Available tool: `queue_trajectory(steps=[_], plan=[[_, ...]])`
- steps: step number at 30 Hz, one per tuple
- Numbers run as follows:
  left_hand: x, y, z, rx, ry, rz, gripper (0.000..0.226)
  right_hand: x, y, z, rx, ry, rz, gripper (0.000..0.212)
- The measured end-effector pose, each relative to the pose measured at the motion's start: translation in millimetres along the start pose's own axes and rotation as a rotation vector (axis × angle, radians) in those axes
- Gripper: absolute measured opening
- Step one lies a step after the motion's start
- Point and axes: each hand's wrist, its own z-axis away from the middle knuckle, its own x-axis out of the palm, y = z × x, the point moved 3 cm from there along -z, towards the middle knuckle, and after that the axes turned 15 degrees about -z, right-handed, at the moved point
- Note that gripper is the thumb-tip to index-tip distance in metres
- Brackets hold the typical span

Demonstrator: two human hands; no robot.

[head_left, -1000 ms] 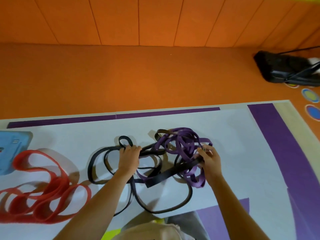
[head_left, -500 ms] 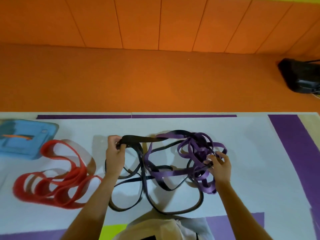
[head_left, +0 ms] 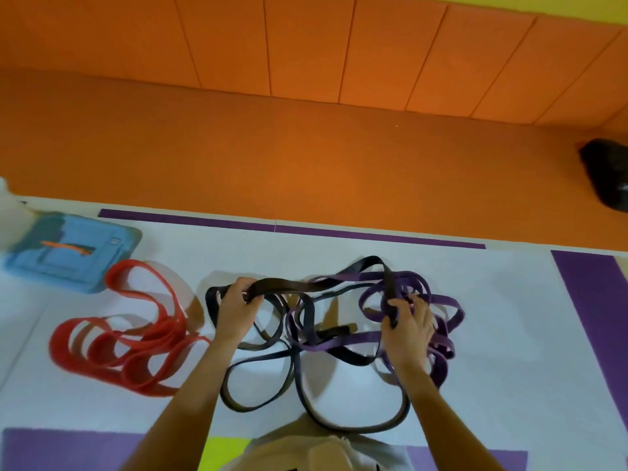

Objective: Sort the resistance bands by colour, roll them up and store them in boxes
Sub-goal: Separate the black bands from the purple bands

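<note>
Fingers, left hand (head_left: 236,307): curled tight around a flat black rubber resistance band (head_left: 299,285), lifting its strap off the mat.
Fingers, right hand (head_left: 409,326): closed on the same black strap where it crosses the purple rubber bands (head_left: 438,302).
Count: black and purple loops are knotted together, number of each cannot be told; red rubber bands (head_left: 136,345) lie as one heap of several loops.
Place: the tangle sits mid-mat, between both hands; red heap well to its left, apart.
Surroundings: white-and-purple floor mat (head_left: 509,334); light blue flat box (head_left: 73,251) beside the red heap; orange floor beyond; dark bag (head_left: 606,173) far right.
Look: straps flat, matte, twisted, overlapping.
</note>
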Motion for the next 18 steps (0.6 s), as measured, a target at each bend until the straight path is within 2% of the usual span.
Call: queue_trajectory(steps=[1, 3, 4, 7, 9, 11, 14, 18], plan=[[1.6, -0.4, -0.5, -0.013, -0.006, -0.023, 0.023, 6.6, -8.0, 3.5, -0.137, 0.001, 0.025, 0.03], [4.6, -1.3, -1.8, -0.019, -0.051, -0.072, 0.026, 23.3, -18.9, 7.6, -0.323, -0.112, -0.002, 0.027], [5.8, -1.5, -2.6, -0.016, -0.088, -0.081, 0.028, 32.5, -23.2, 7.2, -0.338, -0.216, -0.034, 0.027], [5.5, -1.9, -3.8, -0.025, -0.198, -0.022, 0.034, 59.7, -27.9, 6.7, -0.236, -0.562, 0.0, 0.036], [1.3, -2.1, -5.3, -0.033, -0.231, -0.005, 0.034, 72.9, -23.5, 8.0, -0.164, -0.698, 0.086, 0.042], [-5.2, -4.1, -8.5, -0.03, -0.279, -0.053, 0.034, 79.1, -19.0, 9.1, -0.15, -0.739, 0.142, 0.036], [-19.3, -9.5, -15.7, -0.036, -0.454, -0.162, 0.038, 78.0, -14.3, 8.1, -0.216, -0.689, 0.239, 0.022], [-30.7, -16.5, -24.2, -0.002, -0.606, -0.21, 0.042, 75.0, -3.8, 7.6, -0.13, -0.692, 0.221, 0.027]])
